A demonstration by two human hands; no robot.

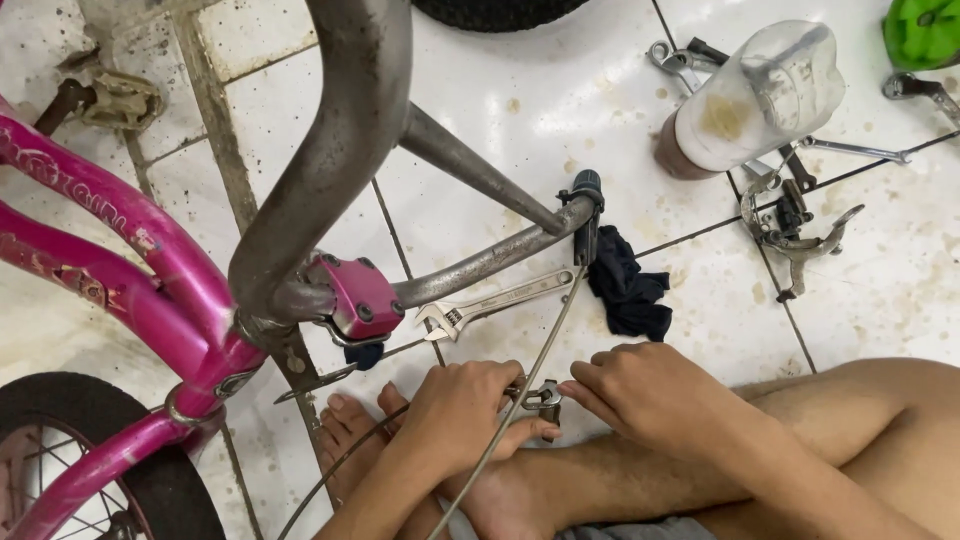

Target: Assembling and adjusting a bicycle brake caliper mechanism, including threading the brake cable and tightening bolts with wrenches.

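Pinching a small metal clamp point(541, 397), left hand point(462, 410) and right hand point(640, 390) grip it (bare tiles point(560, 90) beyond).

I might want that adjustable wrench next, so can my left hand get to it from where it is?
Probably yes. The adjustable wrench lies on bare tile just beyond the left hand; only the thin brake cable crosses nearby. That hand holds a small metal part with the right hand.

Wrench point(497, 303), rag point(628, 287) (dark), bottle point(757, 98)

clear plastic bottle point(750, 100) lying on tiles, brownish contents
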